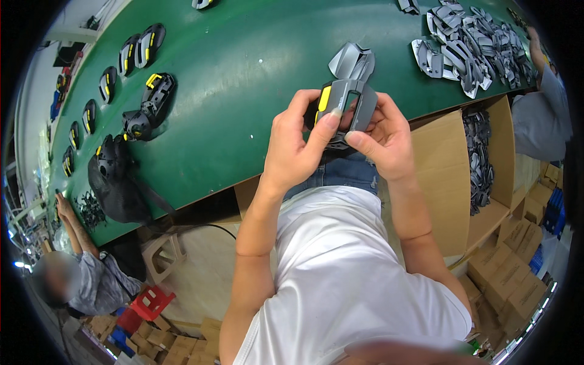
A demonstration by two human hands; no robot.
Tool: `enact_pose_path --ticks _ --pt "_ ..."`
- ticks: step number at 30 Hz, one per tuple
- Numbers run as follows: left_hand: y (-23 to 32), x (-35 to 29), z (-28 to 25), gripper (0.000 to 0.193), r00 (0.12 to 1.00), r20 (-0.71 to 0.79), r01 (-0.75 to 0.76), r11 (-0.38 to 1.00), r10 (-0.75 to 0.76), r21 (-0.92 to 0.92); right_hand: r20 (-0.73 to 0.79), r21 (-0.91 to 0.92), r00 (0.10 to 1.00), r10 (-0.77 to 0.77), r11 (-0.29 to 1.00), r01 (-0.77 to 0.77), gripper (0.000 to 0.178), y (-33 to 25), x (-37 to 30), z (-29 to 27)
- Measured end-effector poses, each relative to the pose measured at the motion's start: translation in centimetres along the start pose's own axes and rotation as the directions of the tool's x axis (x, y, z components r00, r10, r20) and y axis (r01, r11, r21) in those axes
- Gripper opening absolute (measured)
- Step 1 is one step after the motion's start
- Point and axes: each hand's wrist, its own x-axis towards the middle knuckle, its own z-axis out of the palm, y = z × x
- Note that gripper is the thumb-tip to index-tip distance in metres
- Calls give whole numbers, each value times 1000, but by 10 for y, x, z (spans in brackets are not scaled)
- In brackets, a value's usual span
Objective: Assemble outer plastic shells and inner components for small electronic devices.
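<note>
Near the table's front edge, both hands grip a grey and black plastic housing [345, 109] with a bright yellow strip on its left side. My left hand [295, 143] is closed round the left side, its thumb pressed on the front face. My right hand [386, 140] holds the right side, with its thumb near the lower end and the other fingers curled behind. Just beyond lies a silver-grey shell piece [351, 61]; the housing overlaps its near end, and I cannot tell if they touch.
The green table [243, 103] carries a heap of grey shell pieces [471, 45] at far right. Finished-looking black and yellow housings [141, 48] stand in a row at left, near a black bag [118, 188]. An open carton [441, 182] stands right; people work at both sides.
</note>
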Motion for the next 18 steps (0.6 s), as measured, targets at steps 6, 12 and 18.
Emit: enact_pose_path --ticks 6,12,18 --pt "-1 4 -2 72 999 -39 -33 874 17 -485 434 -739 771 -467 305 600 27 -19 6 -10" --pt "9 8 -3 45 964 173 261 838 -201 -479 549 -735 712 -438 153 661 29 -27 10 -7" --pt "13 1 9 36 984 -49 117 835 -170 -538 -12 -48 999 -39 998 38 66 -4 4 -9"
